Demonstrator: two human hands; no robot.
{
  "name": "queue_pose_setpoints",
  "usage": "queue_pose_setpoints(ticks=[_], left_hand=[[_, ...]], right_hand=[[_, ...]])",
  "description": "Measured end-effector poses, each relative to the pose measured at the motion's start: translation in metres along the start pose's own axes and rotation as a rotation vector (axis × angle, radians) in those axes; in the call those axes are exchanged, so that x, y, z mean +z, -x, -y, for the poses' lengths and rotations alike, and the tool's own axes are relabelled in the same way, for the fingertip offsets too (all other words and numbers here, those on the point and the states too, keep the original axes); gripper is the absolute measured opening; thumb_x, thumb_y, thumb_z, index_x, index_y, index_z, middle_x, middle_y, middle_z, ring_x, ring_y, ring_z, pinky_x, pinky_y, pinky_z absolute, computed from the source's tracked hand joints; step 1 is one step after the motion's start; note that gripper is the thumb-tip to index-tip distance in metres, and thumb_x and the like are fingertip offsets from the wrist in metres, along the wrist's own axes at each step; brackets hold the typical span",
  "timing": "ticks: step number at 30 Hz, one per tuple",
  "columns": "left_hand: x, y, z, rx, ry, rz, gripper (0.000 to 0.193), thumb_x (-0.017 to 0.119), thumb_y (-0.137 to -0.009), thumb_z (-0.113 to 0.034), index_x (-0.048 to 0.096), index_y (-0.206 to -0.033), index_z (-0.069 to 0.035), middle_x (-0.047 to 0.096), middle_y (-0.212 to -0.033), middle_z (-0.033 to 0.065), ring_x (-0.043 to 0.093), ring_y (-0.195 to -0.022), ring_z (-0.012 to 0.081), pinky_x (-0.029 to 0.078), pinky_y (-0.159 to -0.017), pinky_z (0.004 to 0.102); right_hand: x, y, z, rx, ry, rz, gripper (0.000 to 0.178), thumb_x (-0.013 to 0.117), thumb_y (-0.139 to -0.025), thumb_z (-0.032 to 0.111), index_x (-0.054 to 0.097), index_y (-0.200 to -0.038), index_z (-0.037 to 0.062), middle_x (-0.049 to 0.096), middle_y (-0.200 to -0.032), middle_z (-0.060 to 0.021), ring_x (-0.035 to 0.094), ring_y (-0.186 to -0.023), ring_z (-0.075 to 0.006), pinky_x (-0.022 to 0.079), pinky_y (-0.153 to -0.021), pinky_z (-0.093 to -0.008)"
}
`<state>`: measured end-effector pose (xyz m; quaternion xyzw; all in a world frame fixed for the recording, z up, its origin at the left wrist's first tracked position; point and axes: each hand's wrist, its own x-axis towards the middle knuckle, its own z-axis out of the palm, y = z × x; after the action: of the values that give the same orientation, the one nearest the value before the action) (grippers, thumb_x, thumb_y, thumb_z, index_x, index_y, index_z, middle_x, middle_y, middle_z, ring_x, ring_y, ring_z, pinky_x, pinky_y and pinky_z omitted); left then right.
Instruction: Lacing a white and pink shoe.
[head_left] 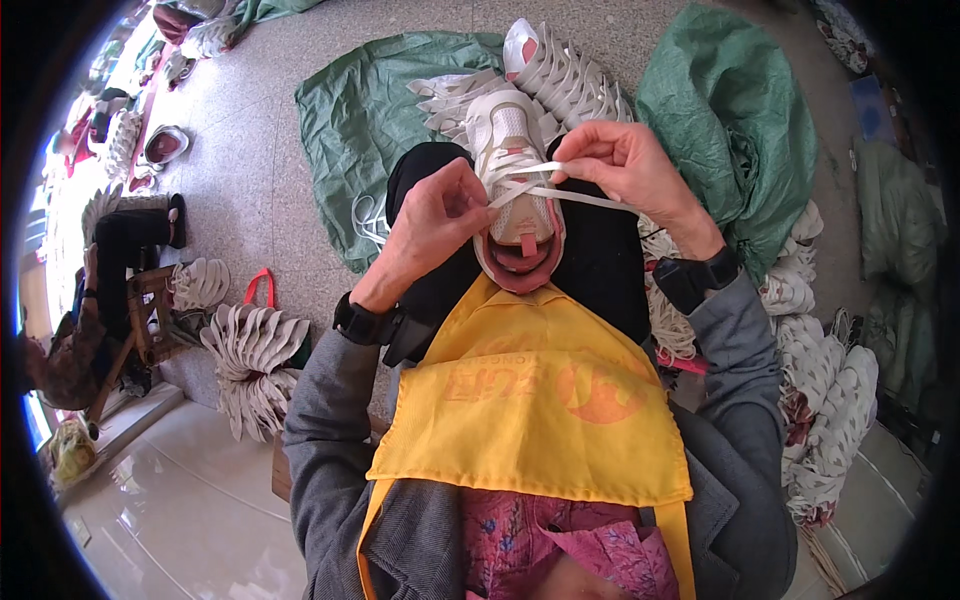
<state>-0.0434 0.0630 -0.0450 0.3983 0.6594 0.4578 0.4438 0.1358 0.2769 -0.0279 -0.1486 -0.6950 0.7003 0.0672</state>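
Note:
A white and beige sneaker [512, 130] with a pink lining rests between my knees, its toe pointing away and its heel towards me. White shoelaces [527, 188] cross over its tongue. My left hand [436, 215] pinches one lace at the left side of the shoe. On the right, my right hand [622, 165] grips the other lace between thumb and fingers, drawn out to that side. A loose lace end trails below the right wrist. The sneaker's heel touches the yellow apron [530, 400] over my lap.
Stacked white shoe uppers [575, 75] lie beyond the sneaker on a green sheet [350, 110]. A crumpled green sack [730, 120] stands at the right, above piled white shoes [820, 390]. More uppers [255, 365] lie at the left, near another person [110, 260].

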Motion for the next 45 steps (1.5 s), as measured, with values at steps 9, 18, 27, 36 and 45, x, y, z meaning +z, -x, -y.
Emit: queue_pose_setpoints(ticks=[9, 18, 27, 36, 45], left_hand=[[-0.002, 0.009, -0.025, 0.043, -0.264, -0.036, 0.013, 0.069, -0.091, -0.002, 0.056, -0.087, -0.001, 0.054, -0.075, -0.0027, 0.046, -0.068, 0.0027, 0.038, -0.059, 0.0222], [-0.058, 0.052, -0.031, -0.08, -0.278, 0.01, 0.013, 0.065, -0.091, 0.002, 0.053, -0.087, -0.002, 0.049, -0.078, -0.0039, 0.044, -0.072, 0.0031, 0.037, -0.06, 0.0222], [-0.083, 0.108, 0.0, -0.297, -0.052, -0.045, 0.011, 0.065, -0.091, 0.003, 0.056, -0.088, -0.001, 0.054, -0.075, -0.0008, 0.048, -0.067, 0.0051, 0.038, -0.059, 0.0231], [-0.027, 0.057, -0.006, -0.097, 0.017, -0.052, 0.011, 0.064, -0.099, -0.009, 0.055, -0.098, -0.002, 0.063, -0.087, 0.0031, 0.061, -0.074, 0.0085, 0.051, -0.066, 0.0227], [-0.019, 0.034, -0.001, -0.051, -0.034, -0.08, 0.013, 0.063, -0.097, -0.007, 0.055, -0.087, -0.003, 0.051, -0.07, -0.0053, 0.045, -0.064, 0.0028, 0.036, -0.057, 0.0212]], right_hand=[[0.017, 0.009, -0.009, -0.081, 0.414, -0.156, 0.029, 0.08, -0.079, 0.015, 0.065, -0.101, 0.0039, 0.056, -0.071, 0.0007, 0.051, -0.061, -0.0082, 0.043, -0.056, -0.0255], [0.031, 0.013, -0.008, -0.01, 0.489, -0.183, 0.032, 0.081, -0.076, 0.009, 0.063, -0.102, 0.0047, 0.054, -0.075, 0.0036, 0.046, -0.061, -0.0059, 0.04, -0.055, -0.024], [0.037, 0.012, -0.015, -0.105, 0.487, -0.207, 0.031, 0.079, -0.077, 0.01, 0.063, -0.102, 0.0021, 0.065, -0.092, -0.0059, 0.057, -0.06, -0.013, 0.049, -0.059, -0.028], [0.033, 0.021, -0.014, 0.002, 0.445, -0.204, 0.023, 0.078, -0.085, 0.02, 0.068, -0.089, 0.0004, 0.069, -0.073, -0.0073, 0.063, -0.06, -0.0138, 0.05, -0.057, -0.029], [0.03, 0.021, -0.021, 0.076, 0.409, -0.164, 0.013, 0.071, -0.092, 0.009, 0.069, -0.1, -0.0017, 0.058, -0.071, 0.0047, 0.05, -0.063, 0.001, 0.04, -0.055, -0.0199]])
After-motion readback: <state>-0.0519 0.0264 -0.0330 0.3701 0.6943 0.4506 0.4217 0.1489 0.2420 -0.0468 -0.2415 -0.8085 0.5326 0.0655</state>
